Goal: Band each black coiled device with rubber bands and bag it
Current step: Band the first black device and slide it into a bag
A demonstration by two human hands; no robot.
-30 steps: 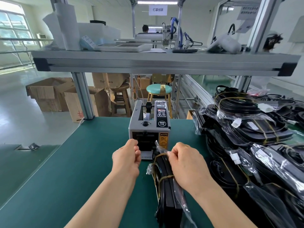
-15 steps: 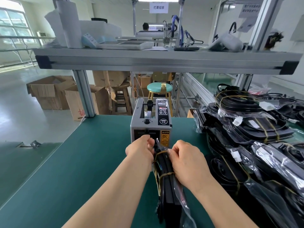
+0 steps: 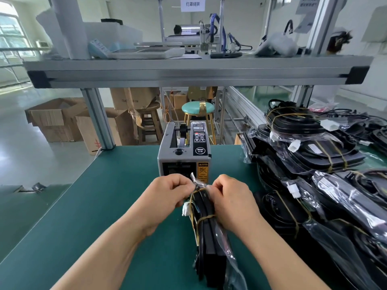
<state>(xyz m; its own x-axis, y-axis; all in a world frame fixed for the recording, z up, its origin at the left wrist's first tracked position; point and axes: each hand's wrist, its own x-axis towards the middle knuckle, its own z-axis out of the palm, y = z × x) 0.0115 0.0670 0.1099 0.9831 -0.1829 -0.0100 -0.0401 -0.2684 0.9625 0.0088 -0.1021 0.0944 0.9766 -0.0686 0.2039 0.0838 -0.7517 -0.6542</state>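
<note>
Pinching bag [image 3: 193,178] mouth with left hand [image 3: 167,195] | pressing bag against black coiled device [image 3: 209,233] in curled right hand [image 3: 230,203] | risk: tearing bag or tipping device by overpulling

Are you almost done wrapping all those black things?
Lots done: the pile of bagged devices sits on the right. This black device already wears rubber bands and is inside its bag; the left hand and right hand pinch the bag's top. Closing it looks left; I can't tell how many more wait.
</note>
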